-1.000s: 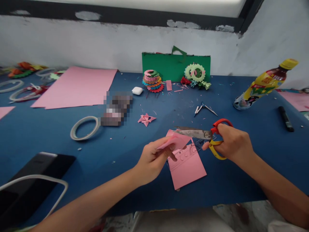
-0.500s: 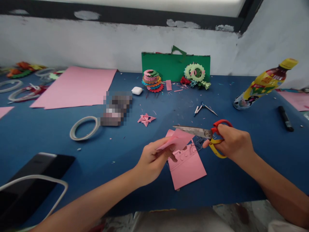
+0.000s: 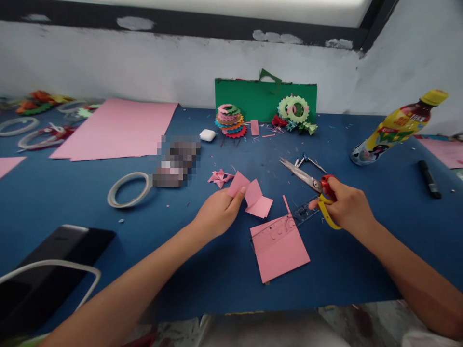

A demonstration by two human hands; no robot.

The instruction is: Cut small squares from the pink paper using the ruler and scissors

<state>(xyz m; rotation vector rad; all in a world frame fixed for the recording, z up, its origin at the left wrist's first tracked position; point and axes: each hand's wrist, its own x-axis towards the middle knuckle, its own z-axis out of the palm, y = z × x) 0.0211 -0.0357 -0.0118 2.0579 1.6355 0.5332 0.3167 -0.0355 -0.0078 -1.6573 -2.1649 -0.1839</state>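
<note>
My left hand (image 3: 219, 212) pinches a small piece of pink paper (image 3: 239, 182) between thumb and fingers. Just right of it is a creased pink piece (image 3: 259, 201); whether it touches the table or the held paper I cannot tell. My right hand (image 3: 350, 202) is wrapped round the handles of scissors (image 3: 302, 176) with one red and one yellow loop, blades pointing up and left, nearly together. Below, between the hands, a clear ruler (image 3: 306, 212) lies across a pink paper square (image 3: 280, 250). A thin pink strip (image 3: 287, 205) is at the ruler's upper edge.
Behind my left hand lies a folded pink star (image 3: 219, 178). A pair of compasses (image 3: 311, 161) rests beyond the scissors. A tape roll (image 3: 129, 190), a dark phone (image 3: 54, 274) and large pink sheets (image 3: 119, 130) are leftward; a tilted bottle (image 3: 394, 127) and black marker (image 3: 429, 179) stand rightward.
My left hand has moved left and up, away from the blades, with pink paper. A creased piece and a thin strip now show apart from it. The scissors have turned, tips pointing more upward.
</note>
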